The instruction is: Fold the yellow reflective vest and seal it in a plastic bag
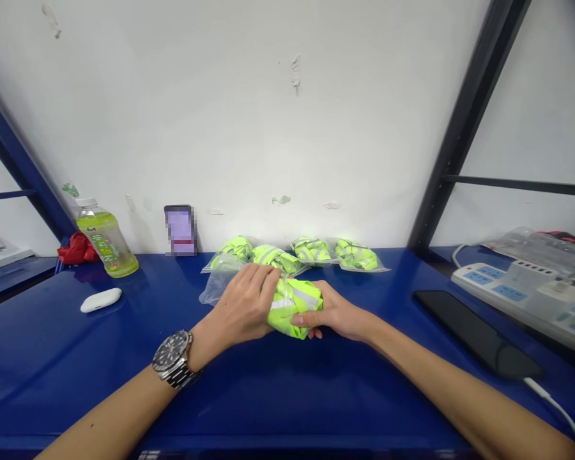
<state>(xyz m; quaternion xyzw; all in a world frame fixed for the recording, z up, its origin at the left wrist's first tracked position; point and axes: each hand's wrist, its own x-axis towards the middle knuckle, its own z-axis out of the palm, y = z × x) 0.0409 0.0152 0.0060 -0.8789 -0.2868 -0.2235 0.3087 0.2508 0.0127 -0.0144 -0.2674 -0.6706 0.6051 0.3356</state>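
Nearest, a silver metal wristwatch with a dark dial (pixel 172 351) circles the left wrist; its links could snag loose film if the wrist turned across it. At the right, a flat black phone (pixel 474 332) lies on the glossy blue tabletop (pixel 287 399), a white cable (pixel 551 397) plugged in — a sweep of the right forearm could tug that cord.

Over the middle of the table, both hands close on a soft neon-yellow fabric bundle with silver-grey stripes (pixel 292 303): the left hand (pixel 249 300) wraps its left part, the right hand (pixel 338 311) pinches its right end, thumb in front. The cloth looks springy, so a loosened grip could let it unfold. A crumpled clear plastic bag (pixel 215 286) trails from the left hand; how much of the bundle it covers is hard to tell, and hard squeezing might split it.

Just beyond, 4 similar bagged bundles (pixel 357 254) lie along the white wall (pixel 287 140) — a forward push could knock them askew.
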